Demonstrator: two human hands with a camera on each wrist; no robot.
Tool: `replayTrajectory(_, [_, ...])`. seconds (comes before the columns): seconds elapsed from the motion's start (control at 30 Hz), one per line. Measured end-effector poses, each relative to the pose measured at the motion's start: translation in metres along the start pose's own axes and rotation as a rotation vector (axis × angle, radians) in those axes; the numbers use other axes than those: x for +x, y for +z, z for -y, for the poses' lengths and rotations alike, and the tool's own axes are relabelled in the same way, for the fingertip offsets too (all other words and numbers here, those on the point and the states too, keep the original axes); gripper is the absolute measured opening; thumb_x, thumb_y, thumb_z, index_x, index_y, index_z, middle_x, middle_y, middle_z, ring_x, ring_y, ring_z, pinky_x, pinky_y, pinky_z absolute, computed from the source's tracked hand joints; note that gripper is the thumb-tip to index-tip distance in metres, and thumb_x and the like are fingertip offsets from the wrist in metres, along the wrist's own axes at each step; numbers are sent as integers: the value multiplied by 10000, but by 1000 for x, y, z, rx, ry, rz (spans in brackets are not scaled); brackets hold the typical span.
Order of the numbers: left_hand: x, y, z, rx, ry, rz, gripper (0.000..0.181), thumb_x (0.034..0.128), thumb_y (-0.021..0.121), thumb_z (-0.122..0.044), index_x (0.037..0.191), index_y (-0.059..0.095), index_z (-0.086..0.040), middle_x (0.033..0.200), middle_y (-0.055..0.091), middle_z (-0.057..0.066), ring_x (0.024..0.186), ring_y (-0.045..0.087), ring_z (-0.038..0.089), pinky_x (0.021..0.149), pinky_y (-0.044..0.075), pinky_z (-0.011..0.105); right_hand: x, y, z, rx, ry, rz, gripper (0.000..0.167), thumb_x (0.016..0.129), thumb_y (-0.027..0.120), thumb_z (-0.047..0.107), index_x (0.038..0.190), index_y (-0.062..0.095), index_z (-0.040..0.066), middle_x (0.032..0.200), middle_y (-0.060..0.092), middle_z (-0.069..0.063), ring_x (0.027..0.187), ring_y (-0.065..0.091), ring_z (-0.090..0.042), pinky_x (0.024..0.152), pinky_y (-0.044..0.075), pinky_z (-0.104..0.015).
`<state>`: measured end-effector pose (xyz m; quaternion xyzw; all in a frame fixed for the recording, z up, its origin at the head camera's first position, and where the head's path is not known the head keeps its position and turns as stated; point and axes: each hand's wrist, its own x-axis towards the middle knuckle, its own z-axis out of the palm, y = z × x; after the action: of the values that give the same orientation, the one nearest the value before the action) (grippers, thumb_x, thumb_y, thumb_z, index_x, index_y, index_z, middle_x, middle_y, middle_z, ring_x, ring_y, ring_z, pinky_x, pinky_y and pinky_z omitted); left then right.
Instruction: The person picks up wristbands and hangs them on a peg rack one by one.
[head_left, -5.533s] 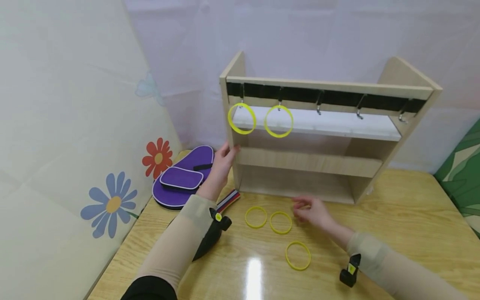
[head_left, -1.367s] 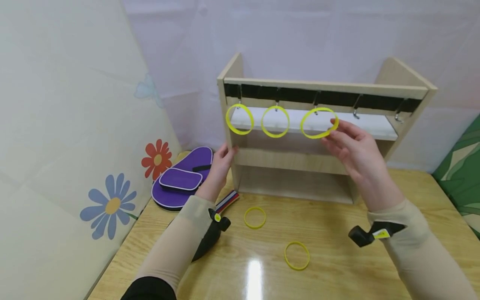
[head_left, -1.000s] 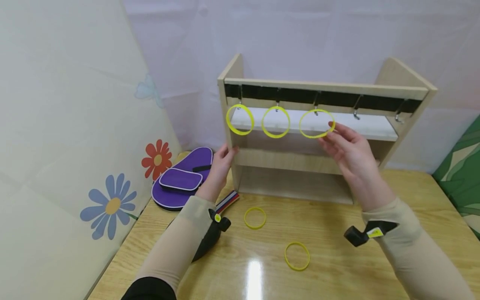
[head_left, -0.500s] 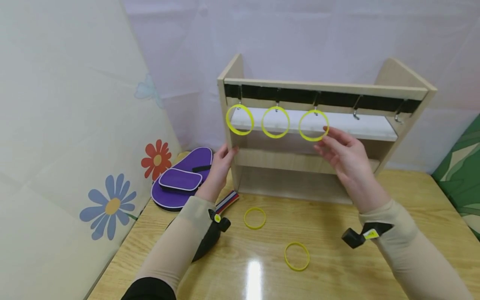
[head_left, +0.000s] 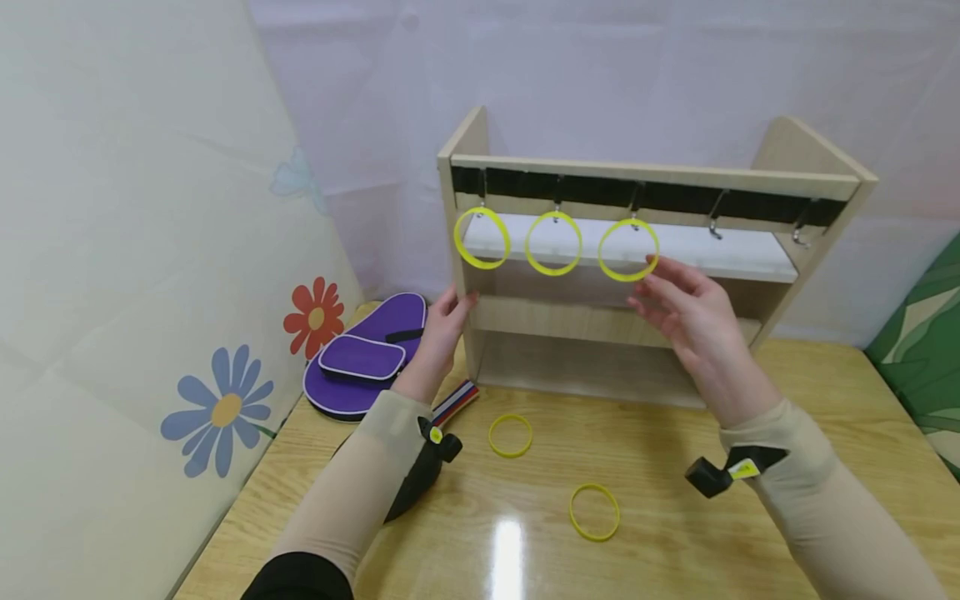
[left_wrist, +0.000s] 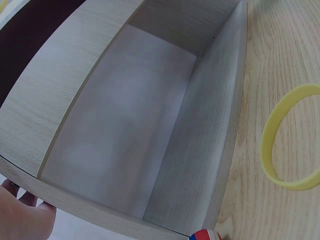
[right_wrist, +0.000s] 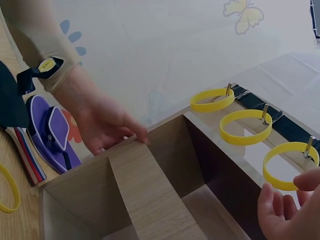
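In the head view, three yellow rings hang from the left hooks of a wooden shelf [head_left: 615,323]: the first [head_left: 507,243], the second [head_left: 580,245] and the third [head_left: 601,255]. My right hand [head_left: 697,329] is at the third ring's lower right edge, pinching it between thumb and fingertips; the right wrist view shows this hand [right_wrist: 295,212] at that ring [right_wrist: 280,185]. My left hand [head_left: 437,342] grips the shelf's left side panel, thumb in front. Part of it [left_wrist: 22,217] shows in the left wrist view. Two loose rings, one nearer the shelf [head_left: 491,437] and one nearer the front [head_left: 572,510], lie on the table.
Two hooks at the right, one [head_left: 715,229] and another [head_left: 801,237], hold nothing. Left of the shelf lies a purple case [head_left: 360,357]. A paddle with a striped handle [head_left: 455,403] lies partly under my left forearm. A flowered sheet [head_left: 150,208] stands along the left.
The third ring went from the table to the middle hook with my right hand. Its stretched oval has become round, and my right hand has shifted slightly left and down. My left hand stays on the panel.
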<state>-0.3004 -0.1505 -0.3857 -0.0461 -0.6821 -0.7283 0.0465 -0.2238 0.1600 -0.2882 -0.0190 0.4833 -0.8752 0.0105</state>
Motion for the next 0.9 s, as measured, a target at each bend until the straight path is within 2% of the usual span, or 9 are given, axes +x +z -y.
replayTrajectory(0.23, [0, 1, -1, 18, -7, -15, 466, 980, 537, -191, 1440, 508, -119, 1373, 556, 185, 1107, 539, 190, 986, 424, 364, -5, -10, -8, -50, 17, 39, 195, 910, 649, -30, 1034, 701, 111, 946, 689, -6, 838, 670, -131, 793, 583, -278])
replayTrajectory(0.43, [-1, 0, -1, 14, -16, -10, 485, 984, 546, -213, 1461, 490, -151, 1406, 543, 165, 1189, 517, 230, 1060, 396, 425, -11, -23, -18, -102, 56, 62, 192, 926, 636, -4, 1041, 698, 136, 949, 686, -4, 855, 673, -116, 800, 577, -261])
replayTrajectory(0.57, [-1, 0, -1, 14, -18, -4, 492, 985, 545, -219, 1467, 480, -144, 1411, 538, 164, 1216, 506, 248, 1083, 382, 453, -13, -32, -28, -181, 65, 84, 188, 938, 625, 6, 1062, 682, 135, 947, 691, -3, 862, 682, -116, 809, 576, -264])
replayTrajectory(0.7, [-1, 0, 0, 12, -14, -9, 489, 984, 543, -214, 1461, 484, -126, 1398, 543, 171, 1194, 509, 242, 1073, 385, 444, -16, -39, -40, -294, 91, 92, 226, 948, 613, 7, 1162, 614, 80, 968, 677, 26, 866, 674, -100, 821, 575, -265])
replayTrajectory(0.8, [0, 0, 1, 13, -11, -12, 487, 983, 544, -210, 1460, 487, -129, 1392, 547, 169, 1170, 516, 221, 1051, 395, 419, -19, -45, -50, -377, 118, 101, 327, 962, 588, 8, 1283, 533, -20, 971, 659, 52, 872, 662, -88, 826, 571, -259])
replayTrajectory(0.9, [1, 1, 1, 10, -8, -14, 477, 982, 544, -201, 1451, 498, -126, 1383, 553, 174, 1144, 526, 209, 1029, 408, 396, -23, -51, -62, -446, 132, 121, 344, 969, 570, 6, 1310, 535, -25, 964, 646, 68, 879, 656, -80, 813, 572, -258])
